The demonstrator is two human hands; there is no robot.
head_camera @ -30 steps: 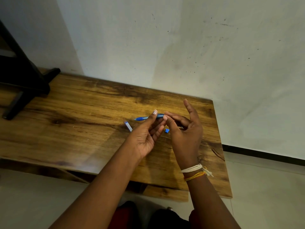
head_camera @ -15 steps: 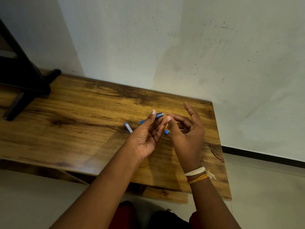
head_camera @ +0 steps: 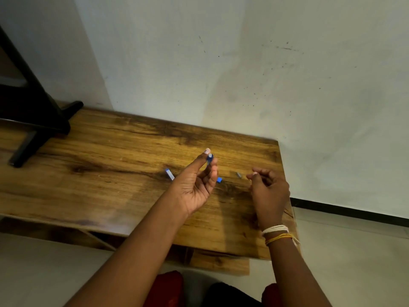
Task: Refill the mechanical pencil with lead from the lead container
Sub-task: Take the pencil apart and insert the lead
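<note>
Two hands: left hand (head_camera: 194, 185) pinches blue mechanical pencil (head_camera: 209, 157), end-on; right hand (head_camera: 269, 187) loosely curled, holding nothing discernible.
Surface: wooden table (head_camera: 110, 165); lead container (head_camera: 170, 174) at left hand's 9 o'clock.
Room: scuffed white wall (head_camera: 243, 74).
Writing: none legible.

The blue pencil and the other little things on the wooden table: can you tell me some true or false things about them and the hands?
1. The left hand pinches the blue mechanical pencil between thumb and fingertips. True.
2. The right hand is gripping the pencil too. False: it is off to the right, apart from the pencil, fingers curled.
3. A small blue and white lead container lies on the brown wooden table, left of the left hand. True.
4. A small blue piece lies on the floor. False: it is on the table, beside the left hand.
5. The little grey piece sits between the two hands. True.
</note>
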